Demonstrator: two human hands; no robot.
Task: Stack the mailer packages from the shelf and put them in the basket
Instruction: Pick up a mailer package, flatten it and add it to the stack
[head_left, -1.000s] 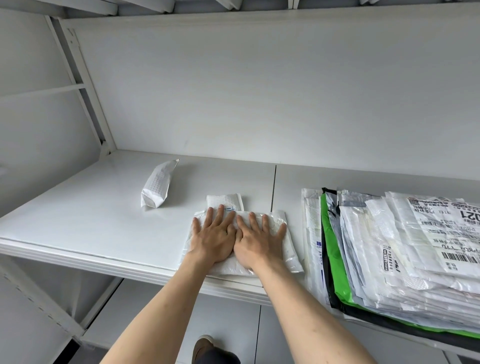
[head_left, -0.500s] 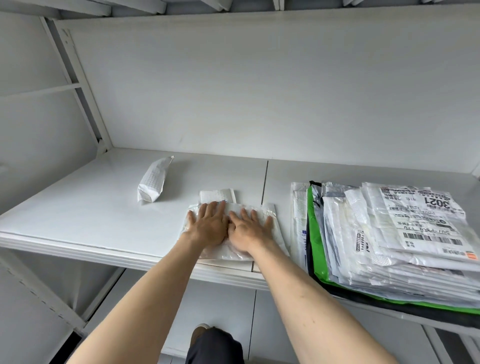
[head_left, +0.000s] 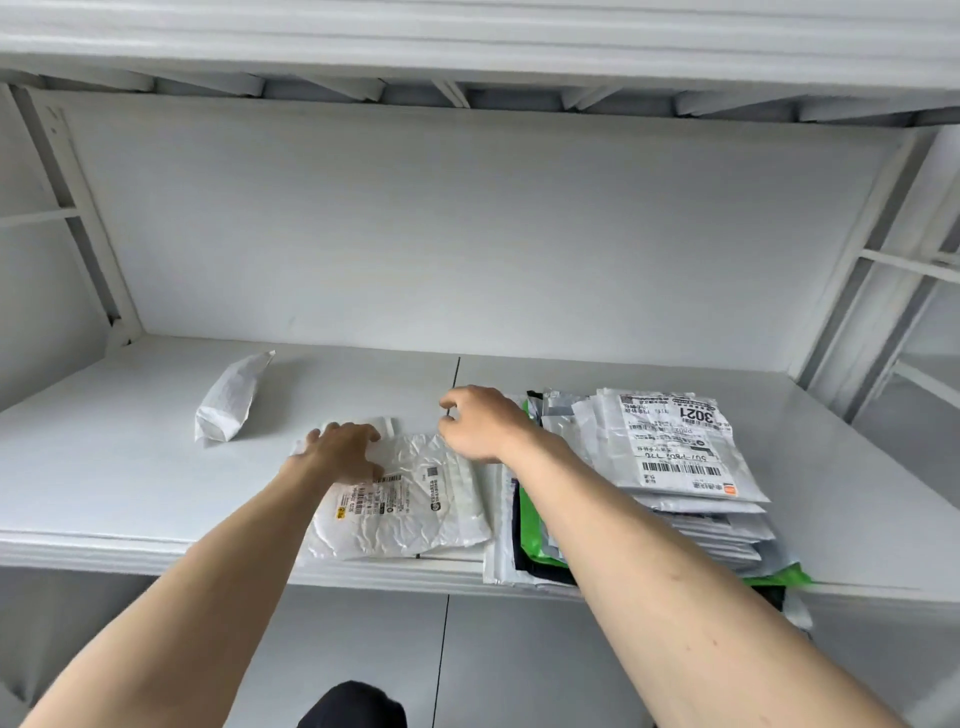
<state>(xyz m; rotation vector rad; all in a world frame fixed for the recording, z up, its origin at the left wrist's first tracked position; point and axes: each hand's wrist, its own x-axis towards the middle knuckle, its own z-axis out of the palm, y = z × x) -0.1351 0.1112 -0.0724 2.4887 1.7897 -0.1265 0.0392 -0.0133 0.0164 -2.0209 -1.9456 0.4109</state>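
On the white shelf (head_left: 104, 467), the left hand (head_left: 340, 454) presses flat on a crinkly white mailer (head_left: 410, 512) near the front edge, while the right hand (head_left: 480, 423) hangs loosely curled, holding nothing, beside the big stack of mailers (head_left: 670, 467).

Both bare forearms stretched forward and up from the bottom corners. Left hand (head_left: 343, 451) palm down, fingers bent a little at the tips and spread, pressing flat on what is under it. Right hand (head_left: 480, 423) raised a bit higher, apart from the left one, back of the hand turned up, fingers loosely curled toward the thumb, nothing between them. Right wrist bent slightly inward to the left.
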